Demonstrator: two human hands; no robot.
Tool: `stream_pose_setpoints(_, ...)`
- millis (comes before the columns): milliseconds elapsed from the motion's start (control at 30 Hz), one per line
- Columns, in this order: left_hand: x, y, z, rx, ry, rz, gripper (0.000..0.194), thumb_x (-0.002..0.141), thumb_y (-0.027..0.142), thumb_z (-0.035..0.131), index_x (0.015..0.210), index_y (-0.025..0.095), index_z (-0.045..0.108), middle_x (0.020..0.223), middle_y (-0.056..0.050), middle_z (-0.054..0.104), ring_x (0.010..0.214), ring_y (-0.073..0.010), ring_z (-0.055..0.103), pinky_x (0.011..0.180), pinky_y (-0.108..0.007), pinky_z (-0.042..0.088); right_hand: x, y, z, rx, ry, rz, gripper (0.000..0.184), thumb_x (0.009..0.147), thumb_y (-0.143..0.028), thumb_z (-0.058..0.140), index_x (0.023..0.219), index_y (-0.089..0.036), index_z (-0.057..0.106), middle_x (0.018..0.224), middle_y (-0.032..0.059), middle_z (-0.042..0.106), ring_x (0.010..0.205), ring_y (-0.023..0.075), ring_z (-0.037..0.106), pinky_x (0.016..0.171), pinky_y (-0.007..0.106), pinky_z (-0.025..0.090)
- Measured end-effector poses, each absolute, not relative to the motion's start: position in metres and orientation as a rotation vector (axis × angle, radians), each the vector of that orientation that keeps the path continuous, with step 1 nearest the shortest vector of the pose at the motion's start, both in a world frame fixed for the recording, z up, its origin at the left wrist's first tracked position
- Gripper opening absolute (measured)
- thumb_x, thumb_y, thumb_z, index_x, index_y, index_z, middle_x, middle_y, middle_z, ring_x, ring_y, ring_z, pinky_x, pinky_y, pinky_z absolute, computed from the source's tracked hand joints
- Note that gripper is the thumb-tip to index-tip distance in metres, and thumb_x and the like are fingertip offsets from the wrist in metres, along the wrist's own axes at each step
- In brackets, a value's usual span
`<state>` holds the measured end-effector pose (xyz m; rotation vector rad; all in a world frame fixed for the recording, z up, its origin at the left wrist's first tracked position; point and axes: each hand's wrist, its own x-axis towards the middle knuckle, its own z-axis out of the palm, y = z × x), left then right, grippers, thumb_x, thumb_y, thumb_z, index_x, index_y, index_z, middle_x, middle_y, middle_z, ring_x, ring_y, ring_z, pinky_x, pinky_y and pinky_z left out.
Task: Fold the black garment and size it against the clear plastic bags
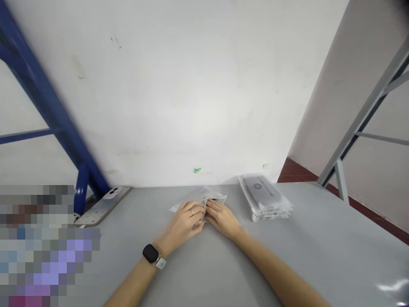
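A frosted plastic bag (207,192) lies on the grey table in front of me, partly covered by my fingers. My left hand (189,217), with a ring and a watch on the wrist, is closed on the bag's near left side. From the right, my right hand (222,216) is closed at the bag's opening, its fingertips hidden there. A small dark patch shows between the hands; what it is I cannot make out. Right of my hands sits a stack of flat grey packages (263,194) in similar frosted bags, the top one printed with a logo.
A phone (104,206) lies at the table's back left, beside a blue metal post (60,115). A white wall (198,85) stands behind the grey table (198,273). On the right is a grey metal frame (361,115). The lower left corner is blurred out.
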<state>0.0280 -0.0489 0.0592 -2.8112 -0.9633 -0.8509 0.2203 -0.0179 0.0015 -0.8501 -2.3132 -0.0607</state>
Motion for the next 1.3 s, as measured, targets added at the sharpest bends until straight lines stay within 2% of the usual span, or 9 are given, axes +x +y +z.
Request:
stream_pose_setpoints(200, 0.028, -0.049, 0.060, -2.892, -1.055, -0.983, 0.008, 0.082, 0.023, 0.063, 0.075, 0.023, 0.059, 0.100, -0.002, 0.069, 0.111, -0.0218, 0.056, 0.097, -0.039, 0.043, 0.220, -0.016, -0.001, -0.856, -2.318, -0.044, 0.047, 0.086, -0.020, 0.061, 0.131, -0.015, 0.048, 0.139, 0.0144, 0.048, 0.134, 0.0240, 0.038, 0.110, 0.044, 0.036)
stream_pose_setpoints(300, 0.022, -0.045, 0.064, -2.930, -1.276, -1.149, 0.015, 0.085, 0.038, 0.060, 0.088, 0.024, 0.065, 0.114, -0.003, 0.067, 0.116, -0.0223, 0.054, 0.101, -0.040, 0.043, 0.222, -0.017, 0.000, -0.861, -2.297, 0.020, 0.055, 0.084, -0.026, 0.066, 0.134, -0.016, 0.046, 0.136, 0.0143, 0.051, 0.129, 0.0261, 0.044, 0.107, 0.046, 0.038)
stream_pose_setpoints(467, 0.007, -0.031, 0.056, -2.840, -1.716, -1.306, 0.040, 0.098, 0.041, 0.033, 0.124, 0.025, 0.059, 0.133, -0.004, 0.059, 0.126, -0.0203, 0.050, 0.110, -0.042, 0.037, 0.223, -0.023, 0.010, -0.853, -2.076, 0.408, 0.033, 0.084, -0.029, 0.066, 0.116, -0.021, 0.061, 0.122, 0.0080, 0.064, 0.117, 0.0247, 0.055, 0.104, 0.041, 0.040)
stream_pose_setpoints(600, 0.001, -0.023, 0.040, -2.915, -1.817, -1.173, 0.046, 0.098, 0.044, 0.029, 0.134, 0.024, 0.052, 0.143, -0.004, 0.050, 0.134, -0.0192, 0.043, 0.116, -0.043, 0.029, 0.220, -0.026, 0.016, -0.947, -1.821, 0.659, 0.026, 0.091, -0.035, 0.052, 0.109, -0.022, 0.065, 0.114, 0.0054, 0.068, 0.108, 0.0230, 0.061, 0.095, 0.037, 0.046)
stream_pose_setpoints(667, 0.001, -0.022, 0.034, -2.962, -1.774, -1.073, 0.047, 0.099, 0.045, 0.029, 0.137, 0.026, 0.048, 0.147, -0.003, 0.045, 0.136, -0.0195, 0.039, 0.117, -0.045, 0.025, 0.217, -0.025, 0.014, -1.033, -1.679, 0.738, 0.033, 0.094, -0.042, 0.044, 0.098, -0.021, 0.069, 0.101, 0.0052, 0.072, 0.097, 0.0233, 0.065, 0.087, 0.036, 0.050)
stream_pose_setpoints(767, 0.002, -0.021, 0.027, -2.976, -1.669, -0.965, 0.045, 0.098, 0.044, 0.031, 0.139, 0.030, 0.046, 0.150, -0.003, 0.041, 0.138, -0.0205, 0.036, 0.116, -0.047, 0.025, 0.211, -0.021, 0.008, -1.111, -1.505, 0.813, 0.031, 0.086, -0.046, 0.056, 0.080, -0.019, 0.070, 0.085, 0.0047, 0.072, 0.086, 0.0239, 0.066, 0.082, 0.036, 0.050)
stream_pose_setpoints(867, 0.002, -0.020, 0.024, -2.966, -1.610, -0.869, 0.044, 0.097, 0.046, 0.037, 0.138, 0.033, 0.046, 0.149, -0.002, 0.042, 0.137, -0.0217, 0.037, 0.114, -0.047, 0.029, 0.211, -0.018, 0.005, -1.092, -1.454, 0.841, 0.027, 0.081, -0.042, 0.062, 0.076, -0.017, 0.069, 0.082, 0.0056, 0.072, 0.084, 0.0232, 0.066, 0.081, 0.035, 0.050)
stream_pose_setpoints(1100, 0.005, -0.021, 0.025, -2.914, -1.610, -0.944, 0.041, 0.097, 0.043, 0.037, 0.133, 0.028, 0.050, 0.138, -0.004, 0.053, 0.126, -0.0202, 0.047, 0.108, -0.043, 0.036, 0.225, -0.018, 0.017, -0.930, -1.614, 0.902, 0.035, 0.091, -0.023, 0.037, 0.091, -0.018, 0.071, 0.102, 0.0074, 0.071, 0.103, 0.0216, 0.064, 0.095, 0.037, 0.047)
stream_pose_setpoints(1300, 0.008, -0.022, 0.033, -2.775, -1.689, -1.064, 0.034, 0.098, 0.038, 0.034, 0.109, 0.024, 0.062, 0.111, -0.004, 0.066, 0.105, -0.0209, 0.057, 0.098, -0.043, 0.042, 0.226, -0.020, 0.019, -0.827, -2.243, 0.392, 0.034, 0.088, -0.023, 0.055, 0.121, -0.026, 0.062, 0.126, 0.0062, 0.062, 0.120, 0.0219, 0.054, 0.101, 0.039, 0.042)
